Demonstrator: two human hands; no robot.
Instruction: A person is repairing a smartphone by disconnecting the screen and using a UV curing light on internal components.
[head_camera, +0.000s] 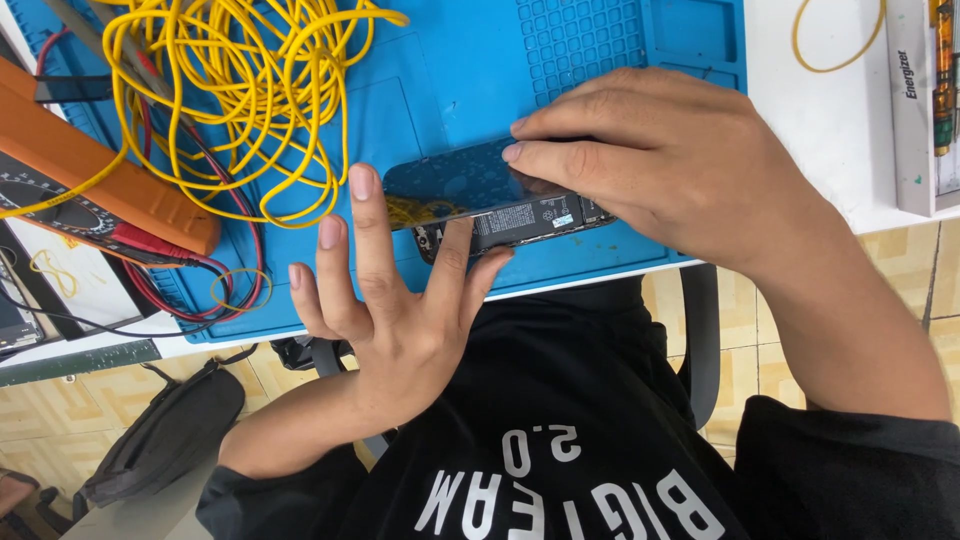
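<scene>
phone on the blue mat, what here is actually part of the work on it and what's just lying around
In hand:
- opened phone, screen lifted
- left hand, thumb against the phone's near edge
- right hand, on the screen
- blue mat under it

Lying about:
- yellow wire tangle
- orange multimeter with red leads
- black bag on the floor

Bright, even light floods the scene, and the blue mat (450, 70) shows hardly a shadow. The phone screen (455, 180) mirrors a dappled reflection. Focus holds sharp across the middle, while straight lines bow at the edges under the wide lens.
</scene>
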